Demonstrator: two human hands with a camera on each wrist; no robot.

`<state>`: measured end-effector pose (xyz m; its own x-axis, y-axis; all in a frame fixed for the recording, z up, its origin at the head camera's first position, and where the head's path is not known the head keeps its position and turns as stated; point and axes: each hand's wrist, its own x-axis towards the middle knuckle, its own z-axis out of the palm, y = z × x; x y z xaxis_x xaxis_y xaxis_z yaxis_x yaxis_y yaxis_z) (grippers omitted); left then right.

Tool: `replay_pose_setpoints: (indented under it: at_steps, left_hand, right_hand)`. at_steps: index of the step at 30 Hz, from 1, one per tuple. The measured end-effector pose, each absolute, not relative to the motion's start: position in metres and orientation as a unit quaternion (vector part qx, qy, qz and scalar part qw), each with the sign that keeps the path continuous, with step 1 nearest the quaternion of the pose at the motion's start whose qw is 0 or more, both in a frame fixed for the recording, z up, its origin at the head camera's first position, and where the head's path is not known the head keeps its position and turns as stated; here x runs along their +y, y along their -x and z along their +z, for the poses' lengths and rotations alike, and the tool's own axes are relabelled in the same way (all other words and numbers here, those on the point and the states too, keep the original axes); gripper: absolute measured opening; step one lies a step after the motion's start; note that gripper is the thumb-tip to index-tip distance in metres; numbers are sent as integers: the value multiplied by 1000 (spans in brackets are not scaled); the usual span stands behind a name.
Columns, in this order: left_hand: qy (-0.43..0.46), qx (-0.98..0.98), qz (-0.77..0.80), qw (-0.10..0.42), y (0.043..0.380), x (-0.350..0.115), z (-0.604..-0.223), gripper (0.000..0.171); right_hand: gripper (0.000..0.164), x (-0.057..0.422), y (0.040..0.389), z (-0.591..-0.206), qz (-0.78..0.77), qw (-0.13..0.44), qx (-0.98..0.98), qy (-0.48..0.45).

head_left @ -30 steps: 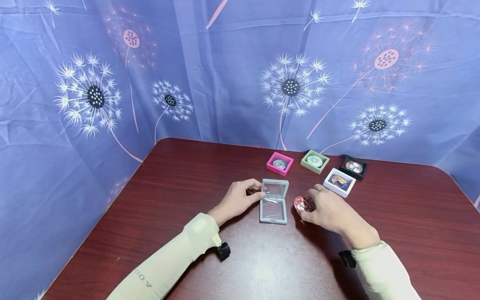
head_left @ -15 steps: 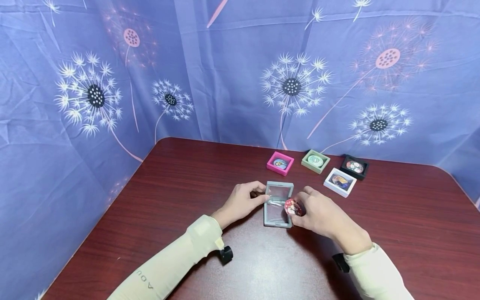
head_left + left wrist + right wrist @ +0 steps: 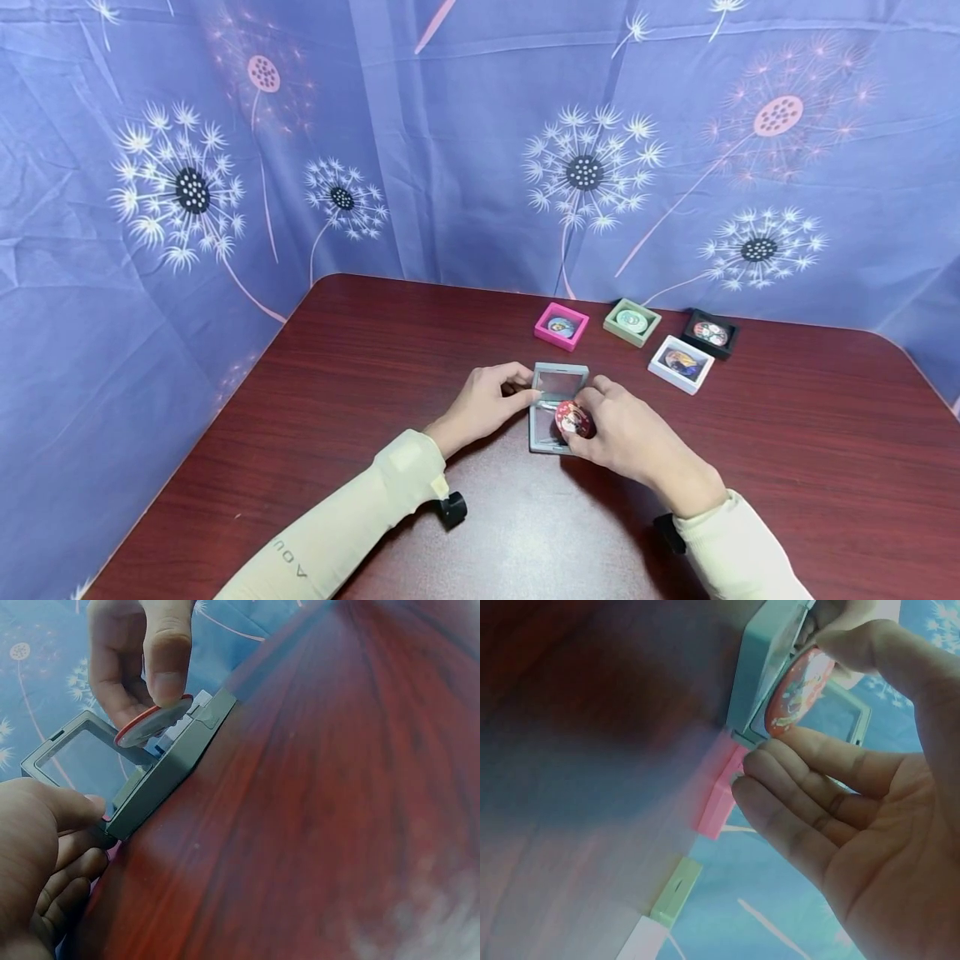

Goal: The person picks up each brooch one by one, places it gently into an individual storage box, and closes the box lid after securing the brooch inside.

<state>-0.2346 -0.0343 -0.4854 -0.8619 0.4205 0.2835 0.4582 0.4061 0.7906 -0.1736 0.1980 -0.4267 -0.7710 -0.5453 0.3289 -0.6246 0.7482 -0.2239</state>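
A grey-green display case (image 3: 537, 433) with clear film windows lies opened on the table, its lid (image 3: 561, 367) tilted up at the back. My left hand (image 3: 487, 402) pinches the case's left side near the hinge, thumb in front. Between the thumb and fingertips of my right hand (image 3: 630, 433) is a round red button badge (image 3: 572, 418), printed side up. In the left wrist view the badge (image 3: 157, 724) is tilted over the case's base (image 3: 172, 766). From the right wrist, the badge (image 3: 801, 691) shows its picture, and the other right fingers extend beside the case.
Behind stand a pink case (image 3: 562, 342), a green case (image 3: 632, 336), a black case (image 3: 727, 348) and a white case (image 3: 675, 381), each holding a round picture piece. A dandelion-print cloth (image 3: 465, 167) hangs behind the dark red table (image 3: 360, 358).
My right hand has carried the badge leftward from beside the case to over its base. The left hand and the case have shifted slightly right and toward me.
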Motion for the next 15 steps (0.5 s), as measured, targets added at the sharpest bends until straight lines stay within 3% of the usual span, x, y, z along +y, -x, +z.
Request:
replay_pose_setpoints:
  at_steps: [15]
  left_hand:
    - [270, -843, -466, 6, 233, -33, -484, 16]
  right_hand:
    - [30, 190, 173, -430, 154, 130, -928, -313]
